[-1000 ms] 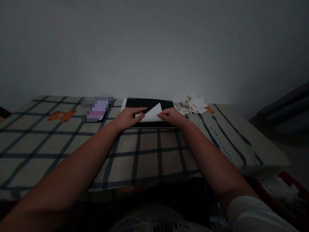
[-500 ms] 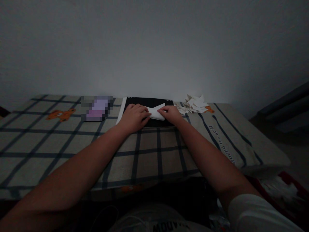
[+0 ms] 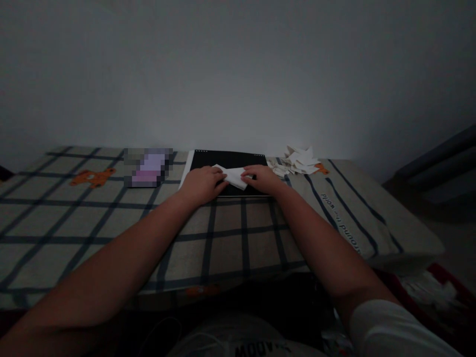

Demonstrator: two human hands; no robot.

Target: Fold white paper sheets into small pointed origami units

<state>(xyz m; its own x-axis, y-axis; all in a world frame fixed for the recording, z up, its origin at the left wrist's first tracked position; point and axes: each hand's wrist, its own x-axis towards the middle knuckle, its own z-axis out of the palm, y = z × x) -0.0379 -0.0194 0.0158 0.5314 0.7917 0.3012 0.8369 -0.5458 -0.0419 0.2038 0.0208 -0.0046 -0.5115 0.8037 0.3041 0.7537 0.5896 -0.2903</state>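
Note:
Between my hands lies a folded piece of white paper (image 3: 235, 177), on top of a black notebook or pad (image 3: 226, 157) with a white left edge. My left hand (image 3: 205, 184) is closed on the paper's left part, its thumb and fingers pinching it and covering some of it. At the other end, my right hand (image 3: 262, 178) pinches the paper's right edge between thumb and fingertips. Right behind my right hand sits a heap of folded white paper pieces (image 3: 299, 159).
A plaid cloth (image 3: 226, 223) with orange bear prints covers the table. On the left lies a pixelated purple and pink phone-like object (image 3: 150, 167). A grey wall (image 3: 230, 74) rises behind the table. Below at the right is a red container (image 3: 442, 277) with whitish contents.
The paper's raised pointed flap at the right has been folded down, so the paper now looks flatter and narrower. Both hands stay in nearly the same place.

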